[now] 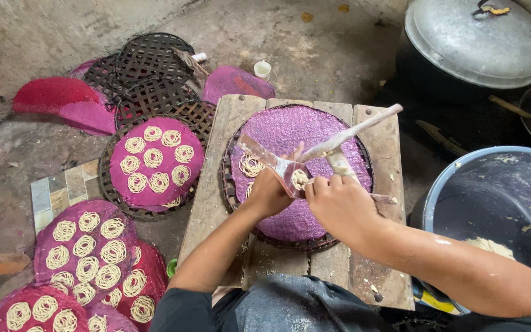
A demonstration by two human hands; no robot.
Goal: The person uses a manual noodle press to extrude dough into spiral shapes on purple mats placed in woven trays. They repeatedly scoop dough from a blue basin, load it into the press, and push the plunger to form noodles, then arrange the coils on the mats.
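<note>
Down on the worn wooden board (pixel 373 270), both hands grip a pale wooden noodle press (pixel 333 150): left hand (pixel 270 192) and right hand (pixel 337 203) have fingers clamped around its handles above the round purple woven mat (pixel 290 132), beside one coiled noodle nest (pixel 251 165).

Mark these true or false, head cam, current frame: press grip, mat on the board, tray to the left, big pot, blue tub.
1. Both hands, left hand and right hand, are on the noodle press. True.
2. The purple mat on the wooden board is already full of noodle coils. False: only a couple, near the left hand.
3. The round woven tray left of the board holds many noodle coils. True.
4. The large pot stands uncovered. False: a metal lid covers it.
5. The blue tub is brim-full. False: mostly empty.
</note>
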